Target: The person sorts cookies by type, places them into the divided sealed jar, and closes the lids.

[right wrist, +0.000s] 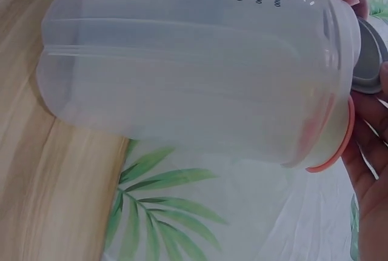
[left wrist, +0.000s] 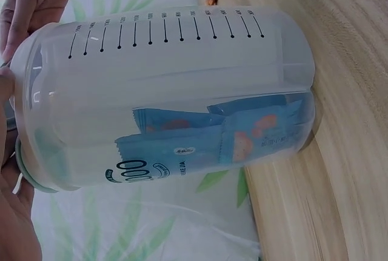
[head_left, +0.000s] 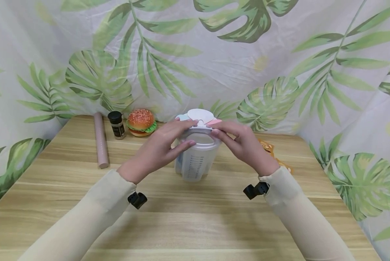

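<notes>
A translucent plastic storage canister [head_left: 195,165] stands on the table, with a measuring scale on its front and several compartments. Its front white flap lid [head_left: 202,130] is raised, showing an opening below. My left hand [head_left: 162,145] holds the flap's left side, fingers on top and thumb lower at the front. My right hand [head_left: 238,141] pinches its right side between thumb and fingers. The flap's grey underside [right wrist: 368,58] shows in the right wrist view. Blue snack packets [left wrist: 194,143] lie in the left compartment. A pink-edged lid [right wrist: 339,146] is on the right.
Back left on the wooden table [head_left: 181,224] are a pinkish roll [head_left: 101,141], a black-capped spice jar [head_left: 117,125] and a toy hamburger [head_left: 141,122]. Orange packets [head_left: 267,146] lie partly behind my right hand. A leaf-patterned cloth [head_left: 168,72] hangs behind.
</notes>
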{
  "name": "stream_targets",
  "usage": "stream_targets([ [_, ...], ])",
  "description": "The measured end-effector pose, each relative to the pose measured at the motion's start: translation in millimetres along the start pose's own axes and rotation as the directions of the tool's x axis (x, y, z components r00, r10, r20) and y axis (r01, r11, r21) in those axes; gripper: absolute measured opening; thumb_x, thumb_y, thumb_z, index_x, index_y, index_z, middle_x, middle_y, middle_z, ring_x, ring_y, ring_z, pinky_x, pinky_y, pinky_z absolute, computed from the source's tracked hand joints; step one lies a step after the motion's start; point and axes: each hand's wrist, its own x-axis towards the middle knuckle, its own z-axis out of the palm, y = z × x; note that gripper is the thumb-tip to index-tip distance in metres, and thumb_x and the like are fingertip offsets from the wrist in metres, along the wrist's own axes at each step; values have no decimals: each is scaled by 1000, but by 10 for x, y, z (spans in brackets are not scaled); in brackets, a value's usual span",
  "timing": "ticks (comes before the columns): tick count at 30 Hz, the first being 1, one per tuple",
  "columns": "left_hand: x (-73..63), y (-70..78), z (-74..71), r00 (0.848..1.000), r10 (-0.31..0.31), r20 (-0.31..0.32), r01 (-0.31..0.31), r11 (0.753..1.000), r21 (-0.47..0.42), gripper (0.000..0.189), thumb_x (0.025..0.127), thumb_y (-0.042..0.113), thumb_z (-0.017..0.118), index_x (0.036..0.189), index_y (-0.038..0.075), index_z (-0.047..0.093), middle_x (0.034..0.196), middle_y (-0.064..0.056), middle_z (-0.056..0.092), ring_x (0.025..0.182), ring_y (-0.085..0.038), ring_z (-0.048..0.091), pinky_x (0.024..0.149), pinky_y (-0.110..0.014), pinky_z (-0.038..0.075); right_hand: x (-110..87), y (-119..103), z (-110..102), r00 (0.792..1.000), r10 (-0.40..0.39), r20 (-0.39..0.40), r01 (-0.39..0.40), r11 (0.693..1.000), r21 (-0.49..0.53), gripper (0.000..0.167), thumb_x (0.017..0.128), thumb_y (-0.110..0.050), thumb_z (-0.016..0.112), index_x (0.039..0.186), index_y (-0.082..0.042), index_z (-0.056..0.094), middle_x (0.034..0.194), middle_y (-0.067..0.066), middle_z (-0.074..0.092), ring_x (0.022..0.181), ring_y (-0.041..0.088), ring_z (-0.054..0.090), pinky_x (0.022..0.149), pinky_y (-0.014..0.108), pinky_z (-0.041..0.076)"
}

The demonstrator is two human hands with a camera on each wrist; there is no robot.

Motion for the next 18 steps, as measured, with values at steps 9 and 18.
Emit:
stream_targets([
  [9, 12, -30, 10, 1000, -1, -2, 1, 1000, -8, 75, 96, 21, 77, 161, 10, 40, 140, -14, 67, 130, -31, 63, 120, -51, 44, 116, -5, -18, 992, 124, -25, -125, 991, -36, 17, 102, -2, 65, 112, 3, 78, 105, 16, 78, 97, 24, 71, 87, 32, 60],
  [18, 23, -37, 9, 1000, 8, -2, -8, 998, -61, 79, 95, 19, 79, 163, 10, 38, 144, -13, 65, 134, -28, 61, 124, -51, 40, 176, 45, 17, 974, 216, -64, -214, 976, 35, 17, 104, -4, 62, 106, 3, 77, 97, 17, 75, 89, 19, 65, 81, 21, 54],
])
